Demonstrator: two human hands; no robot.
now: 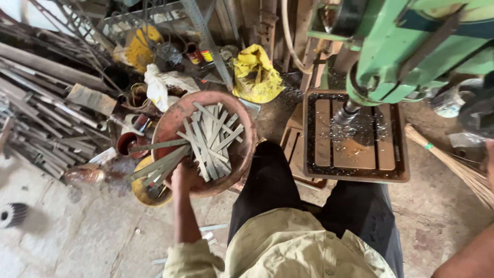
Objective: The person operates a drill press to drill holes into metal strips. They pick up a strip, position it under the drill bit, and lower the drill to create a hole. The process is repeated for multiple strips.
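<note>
Left hand (181, 172) closed on flat metal strips (208, 139) in a basin (170, 121) — right hand's grip can't be told.

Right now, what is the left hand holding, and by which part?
The left hand grips a bundle of flat metal strips at their near ends, over the rim of the reddish bowl. The right hand is out of view.
</note>
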